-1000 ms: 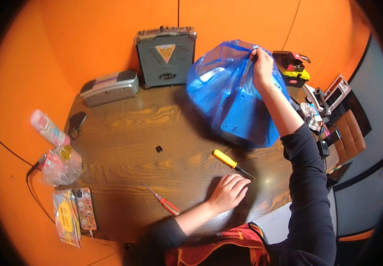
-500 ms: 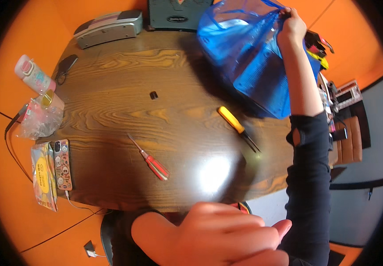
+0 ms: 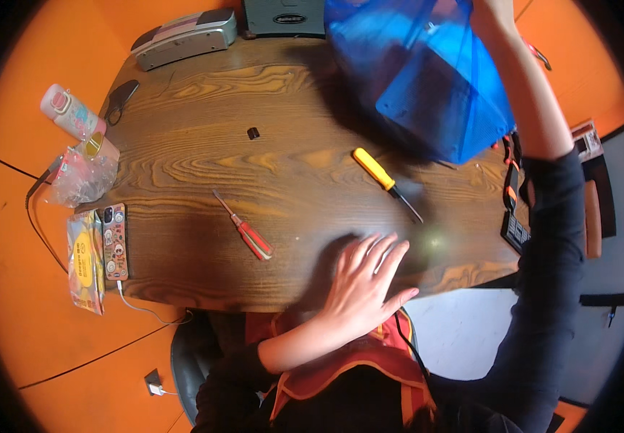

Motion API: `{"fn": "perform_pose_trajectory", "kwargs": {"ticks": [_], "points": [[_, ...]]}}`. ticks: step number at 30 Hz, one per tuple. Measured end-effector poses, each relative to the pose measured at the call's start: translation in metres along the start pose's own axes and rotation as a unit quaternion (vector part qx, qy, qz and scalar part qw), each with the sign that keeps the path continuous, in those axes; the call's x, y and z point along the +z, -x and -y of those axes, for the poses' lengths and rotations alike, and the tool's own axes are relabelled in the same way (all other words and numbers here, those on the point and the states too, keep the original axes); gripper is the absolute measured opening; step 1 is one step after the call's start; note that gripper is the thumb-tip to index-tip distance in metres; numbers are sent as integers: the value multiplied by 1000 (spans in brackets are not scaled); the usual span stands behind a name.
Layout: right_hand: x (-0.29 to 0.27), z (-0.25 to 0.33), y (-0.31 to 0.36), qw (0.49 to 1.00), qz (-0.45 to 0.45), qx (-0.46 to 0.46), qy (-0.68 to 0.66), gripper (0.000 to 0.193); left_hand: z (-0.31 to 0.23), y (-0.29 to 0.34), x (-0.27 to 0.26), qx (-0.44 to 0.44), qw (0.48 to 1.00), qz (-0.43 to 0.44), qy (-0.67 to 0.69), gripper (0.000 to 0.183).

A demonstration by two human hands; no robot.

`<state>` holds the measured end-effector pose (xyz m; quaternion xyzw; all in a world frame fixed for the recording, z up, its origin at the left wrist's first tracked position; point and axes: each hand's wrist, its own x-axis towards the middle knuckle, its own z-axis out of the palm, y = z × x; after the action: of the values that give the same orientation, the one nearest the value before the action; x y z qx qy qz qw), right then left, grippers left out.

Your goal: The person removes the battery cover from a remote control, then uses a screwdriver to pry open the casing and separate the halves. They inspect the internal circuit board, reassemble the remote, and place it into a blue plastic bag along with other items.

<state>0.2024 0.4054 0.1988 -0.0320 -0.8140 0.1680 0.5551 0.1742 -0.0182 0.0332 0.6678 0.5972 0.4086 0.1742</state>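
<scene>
My right arm reaches to the far right, where my right hand (image 3: 492, 16) is closed on the gathered top of a translucent blue plastic bag (image 3: 427, 79). The fingertips are partly cut off by the upper edge. Something dark and boxy shows through the bag's lower part. My left hand (image 3: 366, 281) is open, palm down, with fingers spread over the near edge of the wooden table and nothing in it. Beyond it lies a screwdriver with a yellow handle (image 3: 374, 168) and black shaft. Left of that rests a slim screwdriver with a red, clear-edged handle (image 3: 254, 239).
A small black piece (image 3: 253, 133) lies mid-table (image 3: 182, 151). Along the left stand a bottle (image 3: 70, 112), a cup in clear plastic (image 3: 85, 173), a patterned phone (image 3: 115, 242) on a cable and a packet (image 3: 85, 260). A silver-grey device (image 3: 186, 42) stands at the back; dark tools (image 3: 512, 187) lie at right.
My left hand has moved forward from close to the camera to the table's near edge, its fingers now spread. My right hand, still on the bag, has shifted up and to the right.
</scene>
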Motion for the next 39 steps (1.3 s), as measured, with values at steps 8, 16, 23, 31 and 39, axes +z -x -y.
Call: {"fn": "perform_pose_trajectory", "kwargs": {"ticks": [8,16,23,31,39], "points": [[-76,109,-14,987,4,146,64,22,11,29,56,43,963,78,-253,78],[-200,285,51,963,-2,231,142,21,14,31,60,43,958,74,-274,91],[-284,438,137,925,-85,308,207,22,18,31,64,53,950,76,-299,88],[-352,571,198,864,-207,365,279,25,18,29,65,51,923,118,-361,92],[-375,603,280,808,-365,393,243,29,16,27,66,40,921,125,-367,90]]}}
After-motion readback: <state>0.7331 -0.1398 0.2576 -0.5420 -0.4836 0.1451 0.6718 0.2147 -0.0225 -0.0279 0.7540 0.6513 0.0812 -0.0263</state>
